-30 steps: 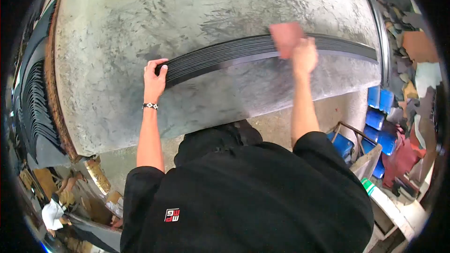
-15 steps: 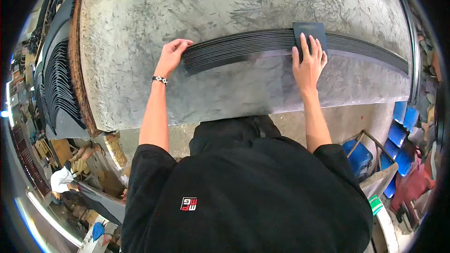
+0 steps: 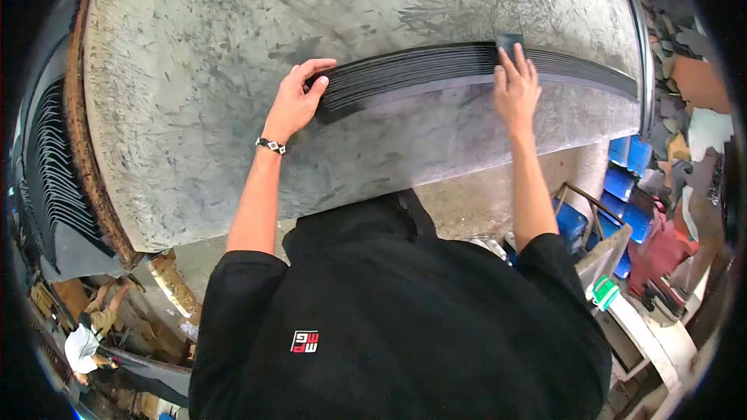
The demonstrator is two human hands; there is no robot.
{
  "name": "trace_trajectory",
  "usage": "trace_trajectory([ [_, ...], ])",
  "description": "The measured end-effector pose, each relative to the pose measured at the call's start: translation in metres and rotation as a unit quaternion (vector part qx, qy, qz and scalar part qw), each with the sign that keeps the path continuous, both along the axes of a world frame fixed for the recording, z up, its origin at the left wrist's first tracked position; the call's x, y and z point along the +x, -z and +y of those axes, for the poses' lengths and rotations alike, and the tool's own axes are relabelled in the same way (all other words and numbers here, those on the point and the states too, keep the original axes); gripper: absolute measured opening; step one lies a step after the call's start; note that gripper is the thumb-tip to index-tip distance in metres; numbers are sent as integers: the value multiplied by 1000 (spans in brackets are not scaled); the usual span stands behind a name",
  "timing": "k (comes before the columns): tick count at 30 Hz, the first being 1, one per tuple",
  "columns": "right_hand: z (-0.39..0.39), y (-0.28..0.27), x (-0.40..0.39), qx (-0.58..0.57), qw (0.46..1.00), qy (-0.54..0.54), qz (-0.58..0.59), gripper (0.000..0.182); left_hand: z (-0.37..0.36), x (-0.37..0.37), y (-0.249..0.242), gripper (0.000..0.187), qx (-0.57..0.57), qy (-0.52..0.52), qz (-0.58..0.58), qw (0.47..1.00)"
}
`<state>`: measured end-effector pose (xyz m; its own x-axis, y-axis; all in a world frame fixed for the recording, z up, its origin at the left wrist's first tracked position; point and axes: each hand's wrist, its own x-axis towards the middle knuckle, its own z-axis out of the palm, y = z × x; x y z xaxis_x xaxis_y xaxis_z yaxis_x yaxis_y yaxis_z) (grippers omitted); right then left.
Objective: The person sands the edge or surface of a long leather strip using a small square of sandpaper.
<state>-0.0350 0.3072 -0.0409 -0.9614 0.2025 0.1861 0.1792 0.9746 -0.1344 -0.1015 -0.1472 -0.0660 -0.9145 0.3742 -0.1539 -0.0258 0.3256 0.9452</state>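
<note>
Since half a second ago, my right hand (image 3: 517, 87) has slid the small dark block (image 3: 510, 41) toward the upper right of the frame, and my left hand (image 3: 298, 101) has spread over the strips' end. Head view: the fanned black rubber strips (image 3: 436, 70) lie across the worn grey table (image 3: 194, 109), long axis running left to right between both hands. Left fingers splayed, pressing the near end; right fingers flat together, pressing the block onto the strips. Blue drums (image 3: 626, 179) stand lower right.
</note>
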Motion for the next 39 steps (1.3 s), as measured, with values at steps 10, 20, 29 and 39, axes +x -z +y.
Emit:
trace_trajectory([
  [10,-204,-14,29,-13,998,1,-69,77,3,23,21,26,-23,-78,266,961],
  [20,-179,-19,33,6,981,-157,-112,100,-2,47,9,83,-205,35,294,933],
  [29,-230,-4,15,12,995,-85,-42,67,15,57,1,84,-311,55,284,905],
  [39,-148,-4,-3,-22,992,-120,-15,62,15,58,0,83,-311,41,277,908],
])
